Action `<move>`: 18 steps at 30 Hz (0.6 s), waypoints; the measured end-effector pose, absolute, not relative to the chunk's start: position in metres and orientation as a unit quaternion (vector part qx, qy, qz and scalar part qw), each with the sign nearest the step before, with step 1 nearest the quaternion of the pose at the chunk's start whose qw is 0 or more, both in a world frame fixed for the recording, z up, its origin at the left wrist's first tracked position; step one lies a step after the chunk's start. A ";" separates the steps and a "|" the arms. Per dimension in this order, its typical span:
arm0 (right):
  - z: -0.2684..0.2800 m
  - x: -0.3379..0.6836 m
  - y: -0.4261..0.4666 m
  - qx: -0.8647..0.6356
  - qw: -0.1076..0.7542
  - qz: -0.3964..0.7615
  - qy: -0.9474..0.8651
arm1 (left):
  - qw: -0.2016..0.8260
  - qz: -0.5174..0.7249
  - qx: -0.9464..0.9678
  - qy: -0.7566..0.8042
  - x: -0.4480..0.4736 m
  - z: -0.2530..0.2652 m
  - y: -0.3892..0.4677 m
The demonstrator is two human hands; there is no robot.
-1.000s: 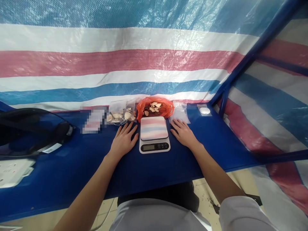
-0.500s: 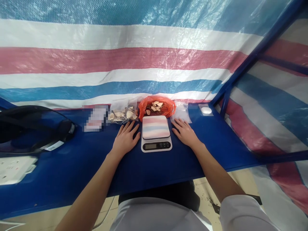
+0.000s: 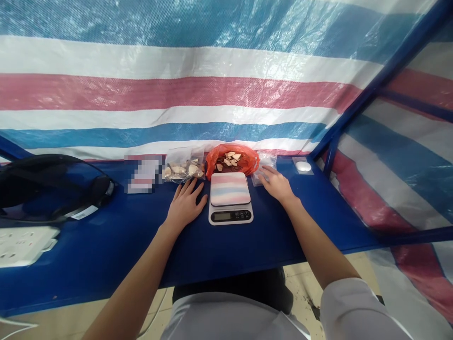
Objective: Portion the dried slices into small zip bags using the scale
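Observation:
A white digital scale (image 3: 230, 196) sits on the blue table in front of me, with nothing on its platform. My left hand (image 3: 186, 203) lies flat to its left, fingers spread, the tips close to clear bags (image 3: 180, 171) of pale dried slices. Over on the scale's right, my right hand (image 3: 277, 184) reaches onto clear plastic bags (image 3: 266, 162), fingers slightly bent and apart. Behind the scale stands an open red plastic bag (image 3: 250, 163) with pale slices (image 3: 231, 159) inside.
A small clear bag with a white round item (image 3: 303, 166) lies at the right. To the left are a blurred paper card (image 3: 143, 174), a black headset-like object (image 3: 102, 189) and a white power strip (image 3: 24, 245). Striped sheeting (image 3: 177, 92) hangs behind the table (image 3: 226, 259).
My right hand has moved forward and slightly right, from beside the scale onto the clear plastic bags. My left hand stays in place. The view has shifted slightly.

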State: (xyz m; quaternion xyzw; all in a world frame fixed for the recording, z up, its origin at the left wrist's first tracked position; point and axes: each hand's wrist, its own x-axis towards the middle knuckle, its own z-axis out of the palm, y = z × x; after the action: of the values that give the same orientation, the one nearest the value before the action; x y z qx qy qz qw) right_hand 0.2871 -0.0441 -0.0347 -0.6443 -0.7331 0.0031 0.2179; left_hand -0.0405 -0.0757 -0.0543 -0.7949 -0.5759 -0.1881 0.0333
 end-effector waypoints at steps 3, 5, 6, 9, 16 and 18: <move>-0.041 0.290 -0.035 -0.647 0.189 -0.001 -0.738 | 0.030 -0.183 -0.795 -0.577 -0.040 -0.054 -0.077; -0.046 0.290 -0.035 -0.648 0.187 -0.009 -0.739 | 0.029 -0.178 -0.796 -0.578 -0.040 -0.054 -0.077; -0.048 0.290 -0.036 -0.648 0.190 -0.013 -0.737 | 0.029 -0.177 -0.796 -0.578 -0.040 -0.054 -0.077; -0.051 0.289 -0.040 -0.648 0.205 -0.023 -0.733 | 0.032 -0.176 -0.797 -0.577 -0.040 -0.054 -0.078; -0.050 0.287 -0.043 -0.650 0.220 -0.048 -0.726 | 0.036 -0.182 -0.795 -0.577 -0.039 -0.057 -0.077; -0.050 0.286 -0.043 -0.652 0.221 -0.057 -0.723 | 0.032 -0.185 -0.794 -0.578 -0.039 -0.057 -0.077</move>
State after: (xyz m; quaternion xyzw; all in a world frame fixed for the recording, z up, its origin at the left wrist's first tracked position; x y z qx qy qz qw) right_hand 0.2863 -0.0432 -0.0496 -0.6517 -0.7234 -0.0574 0.2209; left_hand -0.0389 -0.0770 -0.0566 -0.7937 -0.5785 -0.1853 0.0324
